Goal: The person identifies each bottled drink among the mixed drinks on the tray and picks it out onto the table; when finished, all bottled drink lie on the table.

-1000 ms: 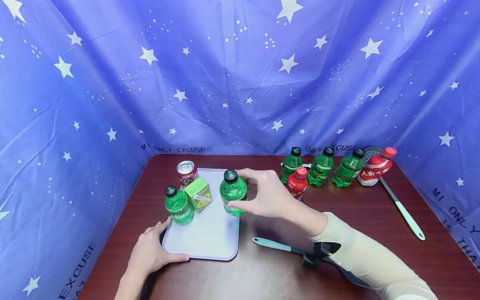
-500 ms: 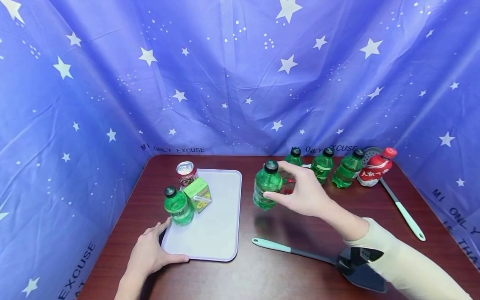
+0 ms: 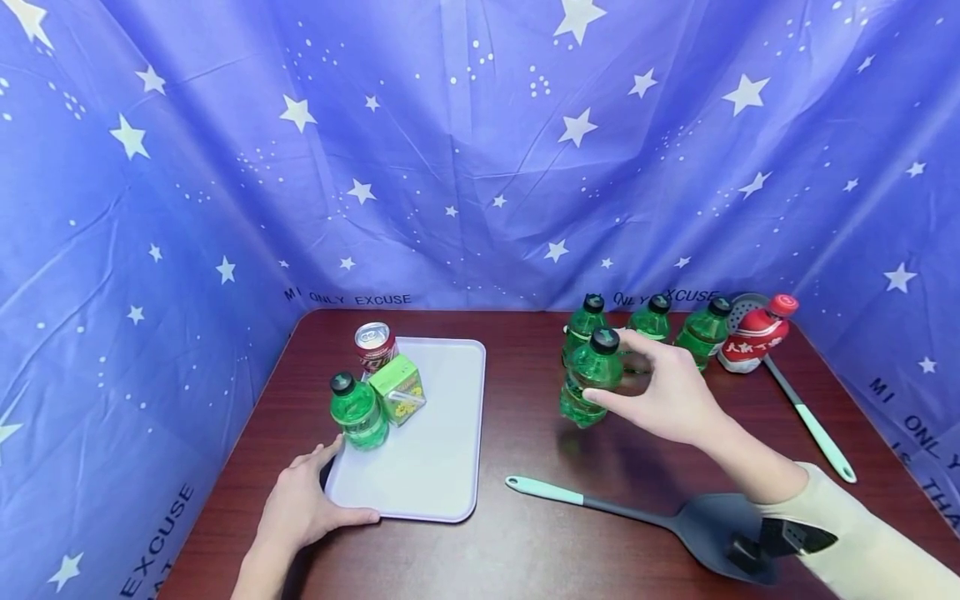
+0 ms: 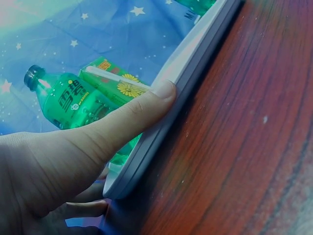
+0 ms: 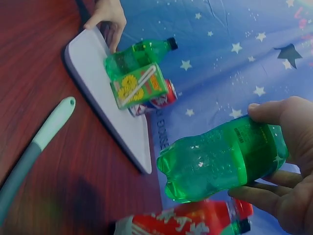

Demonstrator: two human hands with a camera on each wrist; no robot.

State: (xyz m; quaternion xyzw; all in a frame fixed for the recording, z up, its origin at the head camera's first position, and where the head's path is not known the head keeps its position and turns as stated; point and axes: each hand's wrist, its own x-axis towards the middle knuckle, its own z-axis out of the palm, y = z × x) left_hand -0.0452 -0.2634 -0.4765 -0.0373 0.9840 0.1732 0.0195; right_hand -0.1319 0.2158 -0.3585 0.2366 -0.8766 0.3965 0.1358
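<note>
My right hand grips a green soda bottle by its upper part, thumb on the near side. The bottle hangs slightly tilted above the table, in front of the other green bottles. In the right wrist view a red-labelled bottle lies close below it; the head view hides that one. My left hand holds the near left corner of a white tray, its thumb along the front rim. On the tray stand another green soda bottle, a green juice box and a dark red can.
Green bottles stand in a row at the back right, beside a red-capped bottle. A slotted utensil lies behind that bottle. In front, a dark spatula with a mint handle lies partly under my right forearm.
My right hand has carried the green soda bottle off to the right, from over the tray to near the back row. The left hand and the tray stay put.
</note>
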